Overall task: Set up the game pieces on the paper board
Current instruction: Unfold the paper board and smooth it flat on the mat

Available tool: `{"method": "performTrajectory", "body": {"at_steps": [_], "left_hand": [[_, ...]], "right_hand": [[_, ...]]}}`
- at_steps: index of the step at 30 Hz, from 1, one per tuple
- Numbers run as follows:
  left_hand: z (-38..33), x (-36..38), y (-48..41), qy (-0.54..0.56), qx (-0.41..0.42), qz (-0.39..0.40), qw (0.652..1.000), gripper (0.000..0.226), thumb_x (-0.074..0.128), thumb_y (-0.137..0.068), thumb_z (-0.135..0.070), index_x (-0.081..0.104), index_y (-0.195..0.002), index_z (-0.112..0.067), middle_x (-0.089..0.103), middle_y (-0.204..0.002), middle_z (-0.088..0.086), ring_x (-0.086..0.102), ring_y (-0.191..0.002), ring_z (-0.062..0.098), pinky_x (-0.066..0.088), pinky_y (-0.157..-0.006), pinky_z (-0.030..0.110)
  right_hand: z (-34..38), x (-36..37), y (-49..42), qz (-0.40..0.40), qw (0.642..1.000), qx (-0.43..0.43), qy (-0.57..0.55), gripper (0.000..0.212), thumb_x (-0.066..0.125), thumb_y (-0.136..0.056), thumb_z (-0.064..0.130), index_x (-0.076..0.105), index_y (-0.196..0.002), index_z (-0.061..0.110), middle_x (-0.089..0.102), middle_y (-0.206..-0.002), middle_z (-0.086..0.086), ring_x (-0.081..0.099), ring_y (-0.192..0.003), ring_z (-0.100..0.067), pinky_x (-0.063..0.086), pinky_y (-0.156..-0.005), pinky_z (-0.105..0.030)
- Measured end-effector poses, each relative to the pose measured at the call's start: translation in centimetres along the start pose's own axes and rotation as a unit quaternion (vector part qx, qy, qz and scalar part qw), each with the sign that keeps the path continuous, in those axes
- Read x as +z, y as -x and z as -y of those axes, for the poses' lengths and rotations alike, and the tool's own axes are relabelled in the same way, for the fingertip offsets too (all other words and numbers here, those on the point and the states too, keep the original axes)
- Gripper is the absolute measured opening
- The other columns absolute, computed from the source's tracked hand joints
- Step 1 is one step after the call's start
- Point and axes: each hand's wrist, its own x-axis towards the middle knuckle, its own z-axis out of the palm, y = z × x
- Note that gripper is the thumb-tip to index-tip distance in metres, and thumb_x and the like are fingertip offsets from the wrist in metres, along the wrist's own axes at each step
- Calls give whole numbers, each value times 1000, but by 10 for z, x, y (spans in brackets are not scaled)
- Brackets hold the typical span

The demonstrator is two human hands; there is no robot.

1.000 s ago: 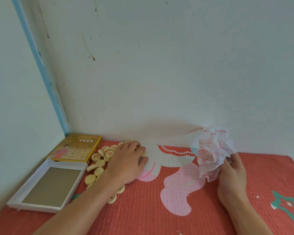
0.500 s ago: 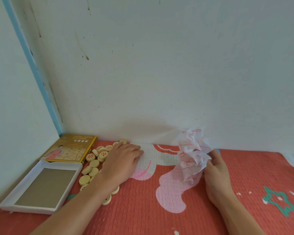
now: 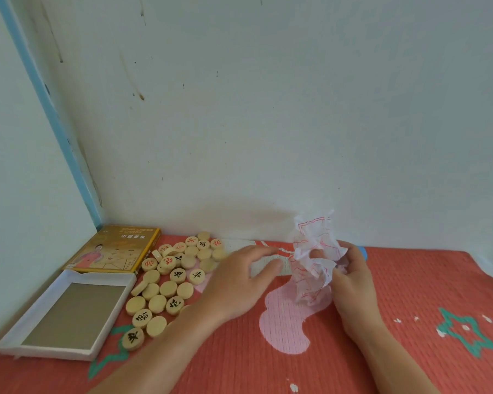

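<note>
The paper board (image 3: 313, 260) is a crumpled white sheet with red lines, held upright above the red mat. My right hand (image 3: 350, 282) grips its right side. My left hand (image 3: 239, 282) hovers just left of the paper with fingers loosely curved toward it, holding nothing. Several round wooden game pieces (image 3: 168, 280) with red or black characters lie loose on the mat to the left of my left hand, some face down.
A yellow game box lid (image 3: 114, 248) lies in the back left corner, with the open white box tray (image 3: 66, 317) in front of it. Walls close the back and left. The red patterned mat (image 3: 410, 322) stretches to the right.
My left hand lifted off the pile of pieces and moved right toward the paper. My right hand brought the crumpled paper leftward and closer in.
</note>
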Motion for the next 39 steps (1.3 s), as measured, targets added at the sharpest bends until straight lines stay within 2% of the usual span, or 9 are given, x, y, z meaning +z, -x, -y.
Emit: {"method": "performTrajectory", "body": {"at_steps": [5, 9, 12, 18, 23, 27, 32, 36, 39], "left_hand": [[-28, 22, 0, 223, -64, 26, 972, 39, 57, -77, -70, 61, -106, -45, 68, -103, -22, 60, -99, -11, 46, -89, 17], [-31, 31, -1, 278, -85, -26, 957, 21, 66, -84, -44, 73, -98, -31, 74, -93, -9, 68, -91, 5, 53, -85, 30], [-28, 29, -2, 283, -104, -70, 951, 14, 62, -90, -24, 76, -94, -22, 75, -87, -8, 68, -85, 2, 48, -75, 18], [-24, 22, -3, 373, -193, -102, 902, 22, 64, -87, -23, 74, -68, -24, 69, -73, -3, 60, -68, 4, 43, -69, 25], [-15, 11, -8, 459, -235, -114, 849, 21, 60, -86, -20, 71, -96, -5, 72, -90, 12, 66, -81, 21, 48, -68, 30], [-3, 5, -7, 474, -250, -114, 837, 18, 57, -89, -21, 70, -92, -9, 73, -84, 5, 66, -75, 18, 48, -64, 30], [5, -3, -2, 455, -258, -85, 848, 19, 52, -91, -24, 68, -91, -14, 73, -80, 2, 66, -70, 16, 51, -58, 28], [6, -6, 5, 408, -242, -61, 878, 32, 56, -91, -44, 62, -110, -18, 73, -97, 8, 71, -81, 28, 58, -66, 36], [3, -3, 13, 315, -199, -111, 921, 35, 66, -88, -33, 51, -118, -24, 70, -98, 2, 71, -73, 20, 56, -59, 25]], "right_hand": [[2, 5, 5, 3, 999, -27, 23, 27, 78, -77, 21, 61, -96, 27, 73, -88, 3, 69, -82, -16, 53, -73, -31], [3, 4, 8, 10, 1000, -27, 11, 16, 72, -85, 17, 62, -95, 23, 73, -86, 2, 69, -77, -8, 50, -64, -17], [6, 3, 8, 25, 1000, -16, 5, 11, 69, -86, 13, 64, -95, 19, 71, -79, 3, 66, -67, -3, 48, -58, -13], [6, -8, 2, -10, 997, 38, -61, 10, 67, -89, 14, 71, -97, 12, 74, -92, -15, 71, -83, -30, 58, -74, -38], [15, -23, -5, -64, 986, 92, -121, 13, 66, -90, 19, 70, -87, 8, 74, -86, -12, 71, -76, -25, 56, -66, -32], [18, -35, -9, -90, 985, 114, -98, 22, 66, -90, 28, 64, -80, 9, 71, -74, -3, 68, -63, -16, 53, -54, -24], [18, -43, -8, -83, 987, 130, -51, 39, 64, -90, 39, 70, -96, 1, 75, -93, -16, 73, -86, -34, 58, -83, -51], [18, -46, -7, -54, 989, 138, -4, 37, 62, -91, 40, 71, -95, 5, 76, -90, -13, 74, -82, -30, 60, -78, -45], [18, -46, -5, -44, 991, 123, 35, 34, 64, -90, 40, 70, -89, 6, 76, -88, -12, 74, -79, -27, 60, -77, -43]]}}
